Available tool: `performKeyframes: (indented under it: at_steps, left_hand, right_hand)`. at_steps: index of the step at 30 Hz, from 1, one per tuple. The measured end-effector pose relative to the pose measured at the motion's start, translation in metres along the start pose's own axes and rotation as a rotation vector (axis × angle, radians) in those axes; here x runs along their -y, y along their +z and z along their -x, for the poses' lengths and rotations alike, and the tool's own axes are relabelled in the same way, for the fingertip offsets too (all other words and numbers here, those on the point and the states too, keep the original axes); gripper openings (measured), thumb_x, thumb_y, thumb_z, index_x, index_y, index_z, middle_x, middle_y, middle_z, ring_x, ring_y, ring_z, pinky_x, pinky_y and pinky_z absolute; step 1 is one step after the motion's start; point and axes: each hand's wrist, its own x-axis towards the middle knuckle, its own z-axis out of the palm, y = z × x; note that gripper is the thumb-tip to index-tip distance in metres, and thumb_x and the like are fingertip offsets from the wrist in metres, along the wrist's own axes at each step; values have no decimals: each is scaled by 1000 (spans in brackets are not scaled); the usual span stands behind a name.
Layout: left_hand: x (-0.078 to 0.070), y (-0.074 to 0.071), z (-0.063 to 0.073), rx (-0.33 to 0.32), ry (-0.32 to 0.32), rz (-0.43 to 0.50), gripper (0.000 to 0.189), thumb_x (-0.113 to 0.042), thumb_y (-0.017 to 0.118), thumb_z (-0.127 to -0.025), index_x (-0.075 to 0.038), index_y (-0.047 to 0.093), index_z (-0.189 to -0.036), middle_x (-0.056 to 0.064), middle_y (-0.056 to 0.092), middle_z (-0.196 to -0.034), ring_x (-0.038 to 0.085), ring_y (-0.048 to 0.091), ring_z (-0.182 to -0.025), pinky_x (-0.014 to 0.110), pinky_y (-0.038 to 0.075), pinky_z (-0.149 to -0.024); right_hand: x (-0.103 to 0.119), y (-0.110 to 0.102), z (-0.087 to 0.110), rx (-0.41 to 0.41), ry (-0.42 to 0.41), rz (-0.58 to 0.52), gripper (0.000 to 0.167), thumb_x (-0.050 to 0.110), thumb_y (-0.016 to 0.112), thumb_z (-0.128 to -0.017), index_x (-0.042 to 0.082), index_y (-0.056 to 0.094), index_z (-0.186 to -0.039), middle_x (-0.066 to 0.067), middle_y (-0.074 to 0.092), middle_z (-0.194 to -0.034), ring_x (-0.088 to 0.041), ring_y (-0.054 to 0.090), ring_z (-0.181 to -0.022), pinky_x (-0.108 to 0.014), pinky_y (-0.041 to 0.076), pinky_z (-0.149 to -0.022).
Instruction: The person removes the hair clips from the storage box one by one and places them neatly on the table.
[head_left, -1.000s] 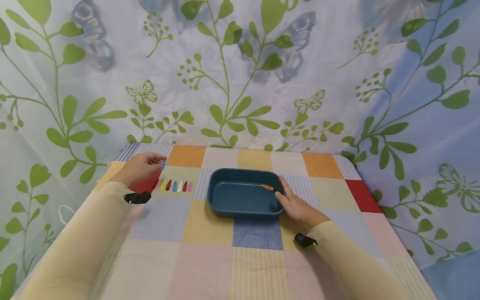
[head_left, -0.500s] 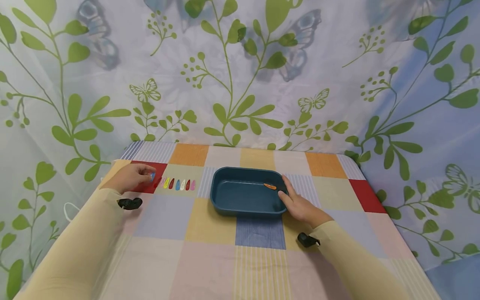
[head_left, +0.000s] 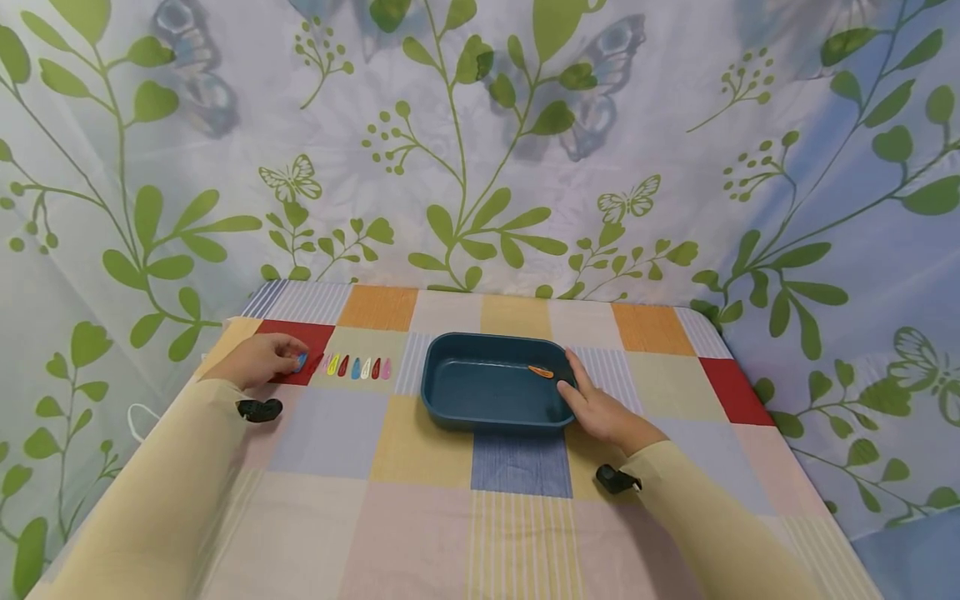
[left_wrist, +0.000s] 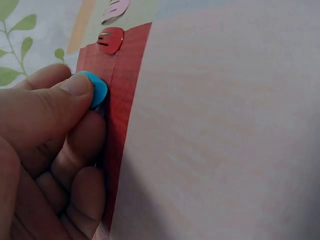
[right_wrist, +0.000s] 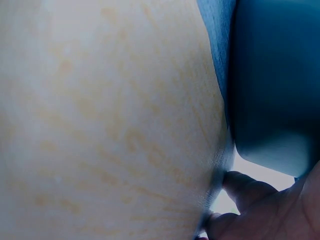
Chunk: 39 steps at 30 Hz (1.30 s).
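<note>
A blue hair clip (left_wrist: 96,89) is pinched between thumb and fingers of the left hand (head_left: 258,359), left of centre, beside the clip row (head_left: 356,367). The blue tray (head_left: 491,383) at centre is touched at its right rim by the right hand (head_left: 600,410), fingers nearly straight and together; an orange clip (head_left: 540,372) is seen inside.

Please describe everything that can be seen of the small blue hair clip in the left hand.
The blue hair clip is a small, flat, drop-shaped snap clip with a smooth, glossy light-blue surface. Only its rounded end shows. The left hand pinches it between thumb and fingers, which hide the rest. It is held low over a red square of the checked tablecloth, at the left end of the row of coloured clips. Whether it touches the cloth cannot be told.
</note>
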Motion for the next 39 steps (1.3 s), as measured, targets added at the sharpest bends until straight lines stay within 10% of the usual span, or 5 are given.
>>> performKeyframes:
  at_steps: [14, 39]
  left_hand:
    - [-2, 4, -9, 1, 5, -83, 33, -22, 70, -101, -7, 70, -131, 17, 71, -119, 33, 62, -109, 48, 54, -95]
    - [5, 7, -7, 15, -51, -4, 39, -22, 66, -103, -8, 65, -139, 15, 66, -116, 32, 55, -110, 37, 49, -88]
  right_hand:
    - [-4, 1, -2, -11, -28, -5, 70, 52, 21, -115, 27, -17, -168, -23, 3, -176, -62, 27, -150, -75, 24, -119]
    - [-5, 3, -3, -19, -54, -10, 69, 48, 21, -115, 23, -16, -168, -20, -2, -177, -63, 22, -151, -77, 19, -120]
